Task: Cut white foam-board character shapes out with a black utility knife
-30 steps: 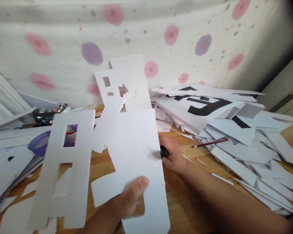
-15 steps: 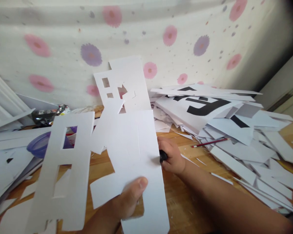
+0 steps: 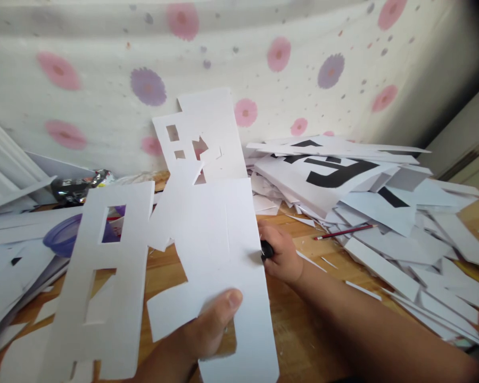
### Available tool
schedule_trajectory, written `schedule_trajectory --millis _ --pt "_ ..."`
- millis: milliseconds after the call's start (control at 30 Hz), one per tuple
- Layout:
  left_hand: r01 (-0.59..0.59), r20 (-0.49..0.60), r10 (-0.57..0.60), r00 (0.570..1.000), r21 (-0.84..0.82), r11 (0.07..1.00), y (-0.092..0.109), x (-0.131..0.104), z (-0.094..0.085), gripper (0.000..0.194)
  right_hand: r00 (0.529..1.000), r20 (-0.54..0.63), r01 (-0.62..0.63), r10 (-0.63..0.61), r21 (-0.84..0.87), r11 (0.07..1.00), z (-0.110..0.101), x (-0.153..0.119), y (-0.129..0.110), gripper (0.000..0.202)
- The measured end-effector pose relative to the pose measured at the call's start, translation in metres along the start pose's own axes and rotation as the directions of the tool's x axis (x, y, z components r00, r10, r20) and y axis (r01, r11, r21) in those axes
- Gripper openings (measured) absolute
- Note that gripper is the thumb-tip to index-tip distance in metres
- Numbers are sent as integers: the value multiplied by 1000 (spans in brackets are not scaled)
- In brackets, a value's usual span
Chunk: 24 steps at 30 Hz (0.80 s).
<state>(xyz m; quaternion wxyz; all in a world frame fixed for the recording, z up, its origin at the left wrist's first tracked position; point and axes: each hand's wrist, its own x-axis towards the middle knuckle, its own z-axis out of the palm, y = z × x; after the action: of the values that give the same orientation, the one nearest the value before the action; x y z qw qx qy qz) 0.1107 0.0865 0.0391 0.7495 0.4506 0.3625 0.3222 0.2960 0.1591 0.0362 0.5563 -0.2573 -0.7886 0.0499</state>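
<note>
A large white foam board [image 3: 207, 223] with cut-outs stands tilted up in the middle. My left hand [image 3: 213, 327] grips its lower part, thumb on the near face and fingers hidden behind. At the board's right edge, my right hand [image 3: 279, 252] is closed around a black-handled tool [image 3: 267, 250], whose far end is hidden at the board. Left of this board is another white panel [image 3: 122, 276] with two rectangular openings.
White scraps [image 3: 391, 250] are heaped on the right, with a dark red pencil [image 3: 345, 232] beside them. A purple bowl [image 3: 64, 236] and a shiny dark packet [image 3: 74, 189] are on the left. Behind hangs a flowered curtain [image 3: 223, 48].
The view has shifted very slightly. Both hands, the board and the black-handled tool hold nearly the same positions.
</note>
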Motion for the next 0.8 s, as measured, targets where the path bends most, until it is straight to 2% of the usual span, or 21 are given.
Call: schedule_trajectory --millis 100,233,367,533,700,800 --pt "-2 24 0 1000 51 999 0 -1 2 59 1000 -22 -14 14 -3 1000 1 1 -1 18" --pt "70 66 -75 995 79 994 2 -4 3 61 996 -50 -69 70 16 997 2 2 1 21" --pt "120 133 -127 983 58 991 3 -4 3 62 999 -50 -16 17 21 1000 0 3 1 22" --pt "40 31 -42 999 45 998 -3 -2 -2 59 1000 -30 4 -3 40 999 0 3 1 18" --pt "66 141 -79 987 97 993 -7 -2 -4 62 996 -58 -59 60 23 998 1 3 4 21" --pt "39 110 -46 993 64 997 -9 0 -6 61 1000 -30 -4 5 41 999 0 1 4 17"
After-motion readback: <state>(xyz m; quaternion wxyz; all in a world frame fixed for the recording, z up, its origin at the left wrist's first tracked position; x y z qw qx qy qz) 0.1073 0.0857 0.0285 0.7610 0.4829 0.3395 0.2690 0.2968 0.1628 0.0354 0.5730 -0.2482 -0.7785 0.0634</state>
